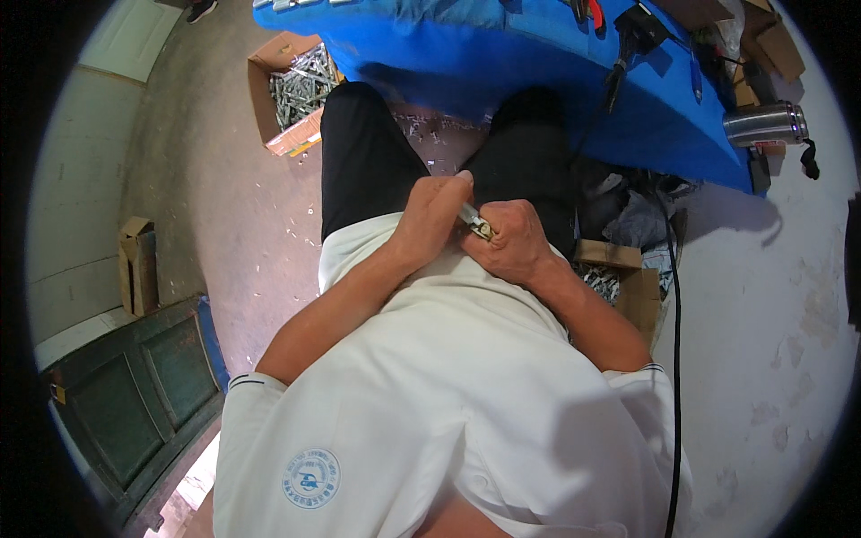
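Observation:
Close together over my lap, both hands meet at a small silver metal piece with a brass-coloured end (478,222). Its pale shaft runs up between my left hand (432,213) and my right hand (513,240). My left hand is closed around the shaft side, thumb at the top. The right fist is closed beside the brass-coloured end and grips the piece there. Most of the fingers are hidden behind the backs of the hands, so how far the piece extends inside them cannot be seen.
A cardboard box of silver metal parts (305,85) stands by my left knee. At my right lie another box (632,287) with metal parts and dark cloth (632,211). The blue-covered table (538,45) holds red-handled pliers (595,13); a steel tumbler (765,124) stands at the right. A black cable (677,359) hangs down.

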Tool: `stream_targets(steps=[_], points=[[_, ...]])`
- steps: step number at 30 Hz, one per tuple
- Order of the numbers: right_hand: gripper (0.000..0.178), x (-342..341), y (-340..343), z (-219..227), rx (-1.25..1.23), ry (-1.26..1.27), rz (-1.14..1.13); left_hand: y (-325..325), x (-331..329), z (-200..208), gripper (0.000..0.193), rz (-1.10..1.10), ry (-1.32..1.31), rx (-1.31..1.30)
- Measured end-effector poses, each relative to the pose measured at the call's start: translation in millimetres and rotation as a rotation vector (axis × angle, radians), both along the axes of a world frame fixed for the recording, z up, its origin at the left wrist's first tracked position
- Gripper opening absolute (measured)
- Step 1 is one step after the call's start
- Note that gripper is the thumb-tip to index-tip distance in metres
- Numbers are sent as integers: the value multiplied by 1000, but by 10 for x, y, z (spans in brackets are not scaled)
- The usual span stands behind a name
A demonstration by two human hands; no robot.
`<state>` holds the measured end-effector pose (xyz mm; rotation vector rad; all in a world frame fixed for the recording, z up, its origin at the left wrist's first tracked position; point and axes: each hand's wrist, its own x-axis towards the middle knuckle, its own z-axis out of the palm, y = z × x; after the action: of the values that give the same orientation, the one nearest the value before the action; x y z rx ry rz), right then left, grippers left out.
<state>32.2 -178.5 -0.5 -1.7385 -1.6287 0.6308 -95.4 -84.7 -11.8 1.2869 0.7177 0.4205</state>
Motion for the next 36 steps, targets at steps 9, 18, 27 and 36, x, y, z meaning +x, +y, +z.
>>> stream_targets(steps=[9, 18, 27, 36], points=[[24, 247, 97, 394, -292, -449, 130, 92, 36, -16, 39, -118, 138, -351], [25, 400, 194, 733, -664, -296, 294, 307, -130, 239, 35, -401, 286, -60], [26, 451, 229, 688, -758, -370, 427, 188, 105, 431, 44, -715, 330, 752], [25, 493, 281, 861, -810, -309, 370, 84, 181, 471, 34, -667, 267, 443]])
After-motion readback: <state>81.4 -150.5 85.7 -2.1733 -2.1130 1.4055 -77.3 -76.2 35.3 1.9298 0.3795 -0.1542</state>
